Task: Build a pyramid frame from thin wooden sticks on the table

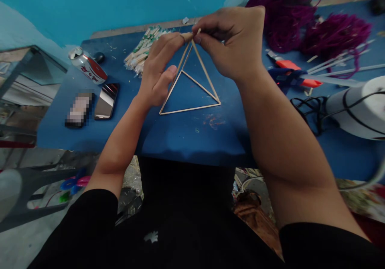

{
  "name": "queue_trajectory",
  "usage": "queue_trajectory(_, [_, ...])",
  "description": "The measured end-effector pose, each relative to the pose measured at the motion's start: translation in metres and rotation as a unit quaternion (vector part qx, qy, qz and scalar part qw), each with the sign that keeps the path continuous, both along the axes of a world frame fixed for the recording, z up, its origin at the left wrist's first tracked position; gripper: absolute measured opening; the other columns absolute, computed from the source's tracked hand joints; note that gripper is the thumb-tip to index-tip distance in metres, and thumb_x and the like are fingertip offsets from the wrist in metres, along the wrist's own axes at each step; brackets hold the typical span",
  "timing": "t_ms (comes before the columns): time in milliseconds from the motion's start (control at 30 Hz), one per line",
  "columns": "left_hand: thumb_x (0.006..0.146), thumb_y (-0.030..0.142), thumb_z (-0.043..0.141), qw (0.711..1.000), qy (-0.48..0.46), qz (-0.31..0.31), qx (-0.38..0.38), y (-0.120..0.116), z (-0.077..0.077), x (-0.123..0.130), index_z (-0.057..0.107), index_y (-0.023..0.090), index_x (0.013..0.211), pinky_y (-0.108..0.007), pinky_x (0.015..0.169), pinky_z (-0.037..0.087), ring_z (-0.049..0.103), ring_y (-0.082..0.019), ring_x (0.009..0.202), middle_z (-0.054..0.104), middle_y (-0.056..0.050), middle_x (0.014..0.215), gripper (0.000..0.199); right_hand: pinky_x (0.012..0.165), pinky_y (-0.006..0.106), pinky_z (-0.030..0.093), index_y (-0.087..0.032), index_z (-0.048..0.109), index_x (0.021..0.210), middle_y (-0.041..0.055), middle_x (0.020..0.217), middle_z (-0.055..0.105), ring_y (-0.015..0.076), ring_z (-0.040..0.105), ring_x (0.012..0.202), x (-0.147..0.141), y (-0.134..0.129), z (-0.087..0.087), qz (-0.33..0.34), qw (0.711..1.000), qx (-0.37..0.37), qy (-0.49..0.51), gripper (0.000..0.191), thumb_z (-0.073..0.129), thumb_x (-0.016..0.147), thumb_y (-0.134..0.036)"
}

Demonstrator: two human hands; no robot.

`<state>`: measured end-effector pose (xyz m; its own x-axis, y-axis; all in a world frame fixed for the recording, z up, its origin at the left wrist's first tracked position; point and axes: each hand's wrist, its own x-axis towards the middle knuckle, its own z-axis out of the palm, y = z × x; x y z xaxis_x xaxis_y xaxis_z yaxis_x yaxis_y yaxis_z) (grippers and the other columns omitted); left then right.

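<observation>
A pyramid-shaped frame of thin wooden sticks (206, 70) stands on the blue table, its base a triangle of sticks. At the peak, my right hand (237, 40) pinches the stick ends between thumb and fingers; one short tip pokes up there. My left hand (161, 68) is closed around the frame's left side, with its index finger reaching to the peak and its thumb beside the left sticks. The fingers hide most of the joint at the peak.
Behind my left hand lies a pile of wrapped sticks (138, 56). A drink can (88, 66) and two phones, one dark and shiny (106, 101), are at left. On the right are purple yarn (333, 36), an orange-handled cutter (287, 64), a glue gun (285, 77) and a white cylinder with black cable (357, 104).
</observation>
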<state>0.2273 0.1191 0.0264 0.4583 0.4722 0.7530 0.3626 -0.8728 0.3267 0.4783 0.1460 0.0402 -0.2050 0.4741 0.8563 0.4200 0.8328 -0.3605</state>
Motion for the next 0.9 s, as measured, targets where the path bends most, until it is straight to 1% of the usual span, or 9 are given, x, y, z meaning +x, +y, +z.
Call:
queue_trajectory(67, [0.108,0.073,0.032,1.000,0.009,0.007,-0.002,0.000,0.000,0.000,0.061,0.055,0.168,-0.064,0.116,0.059,0.069,-0.043,0.144,0.072,-0.003,0.166,0.069,0.078,0.038,0.062,-0.036,0.092,0.113,0.0015,0.102,0.088,0.0229,0.079,0.086,0.000,0.002,-0.001,0.009,1.000,0.005,-0.001,0.027,0.079,0.110,-0.059])
queue_trajectory(133, [0.107,0.075,0.029,1.000,0.024,0.012,-0.001,0.000,0.000,-0.001,0.057,0.055,0.172,-0.065,0.119,0.058,0.066,-0.044,0.150,0.069,-0.003,0.171,0.073,0.077,0.038,0.061,-0.036,0.093,0.116,0.0013,0.102,0.088,0.0222,0.079,0.087,-0.001,0.004,-0.003,0.035,0.999,0.022,0.005,0.024,0.078,0.112,-0.055])
queue_trajectory(200, [0.106,0.080,0.028,0.999,0.030,0.010,0.004,0.001,0.000,-0.001,0.053,0.056,0.175,-0.065,0.120,0.058,0.065,-0.045,0.153,0.067,-0.002,0.173,0.077,0.074,0.038,0.057,-0.038,0.093,0.117,0.0009,0.098,0.086,0.0216,0.079,0.086,-0.002,0.007,-0.004,0.070,0.997,0.043,0.012,0.022,0.076,0.113,-0.052])
queue_trajectory(267, [0.105,0.083,0.029,1.000,0.025,0.013,0.004,0.000,0.000,-0.001,0.052,0.058,0.176,-0.065,0.119,0.059,0.067,-0.045,0.152,0.068,-0.001,0.173,0.078,0.071,0.040,0.053,-0.038,0.093,0.112,0.0008,0.092,0.083,0.0213,0.076,0.081,-0.003,0.009,-0.005,0.086,0.995,0.046,0.006,0.022,0.076,0.113,-0.052])
queue_trajectory(367, [0.107,0.082,0.028,0.999,0.028,0.027,-0.003,-0.005,0.001,0.000,0.051,0.059,0.176,-0.064,0.119,0.060,0.066,-0.045,0.155,0.067,0.000,0.174,0.077,0.071,0.040,0.049,-0.037,0.092,0.105,0.0009,0.084,0.079,0.0206,0.071,0.077,-0.006,0.010,-0.006,0.085,0.996,0.038,-0.004,0.026,0.077,0.112,-0.057])
queue_trajectory(533, [0.108,0.080,0.016,0.997,0.063,0.040,0.012,-0.008,0.001,-0.001,0.044,0.054,0.180,-0.060,0.120,0.059,0.055,-0.042,0.168,0.060,-0.003,0.181,0.081,0.072,0.040,0.049,-0.036,0.092,0.105,0.0017,0.083,0.078,0.0201,0.068,0.076,-0.006,0.013,-0.005,0.092,0.995,0.025,-0.006,0.032,0.078,0.110,-0.064])
queue_trajectory(667, [0.108,0.082,0.023,0.998,0.049,0.043,0.014,-0.009,0.001,-0.001,0.052,0.052,0.176,-0.058,0.115,0.062,0.059,-0.042,0.163,0.064,-0.006,0.176,0.079,0.075,0.041,0.051,-0.036,0.091,0.101,0.0021,0.084,0.078,0.0217,0.069,0.078,-0.006,0.013,-0.005,0.066,0.997,-0.011,-0.030,0.044,0.072,0.109,-0.074])
queue_trajectory(800, [0.108,0.080,0.020,0.998,0.049,0.039,0.002,-0.016,0.003,0.000,0.052,0.050,0.175,-0.059,0.119,0.059,0.054,-0.043,0.168,0.059,-0.005,0.181,0.080,0.076,0.041,0.052,-0.036,0.091,0.100,0.0021,0.085,0.077,0.0219,0.067,0.077,-0.008,0.009,-0.004,0.075,0.997,-0.015,-0.024,0.039,0.073,0.110,-0.069])
queue_trajectory(900, [0.108,0.081,0.020,0.998,0.043,0.039,0.011,-0.019,0.004,0.001,0.055,0.048,0.173,-0.057,0.117,0.061,0.055,-0.042,0.168,0.061,-0.006,0.180,0.081,0.078,0.040,0.054,-0.034,0.090,0.099,0.0013,0.085,0.077,0.0208,0.064,0.073,-0.009,0.006,-0.002,0.066,0.997,-0.016,-0.031,0.045,0.070,0.111,-0.073])
